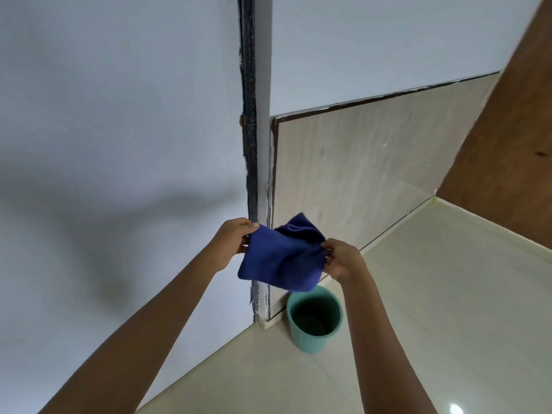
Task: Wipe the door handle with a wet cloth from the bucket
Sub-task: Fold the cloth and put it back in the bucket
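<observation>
The cloth [282, 258] hangs between the left hand [231, 242] and right hand [343, 259], above the bucket [313, 319] on the floor [448, 294].

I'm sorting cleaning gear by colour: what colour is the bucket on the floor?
The bucket is teal green, plain with no pattern, seen clearly in the head view.

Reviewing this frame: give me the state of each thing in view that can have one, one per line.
blue cloth: out of the bucket, held stretched between both hands, partly folded.
left hand: fingers pinching the cloth's left edge.
right hand: fingers pinching the cloth's right edge.
teal bucket: upright on the floor, uncovered, below the cloth.
door handle: not in view.
</observation>
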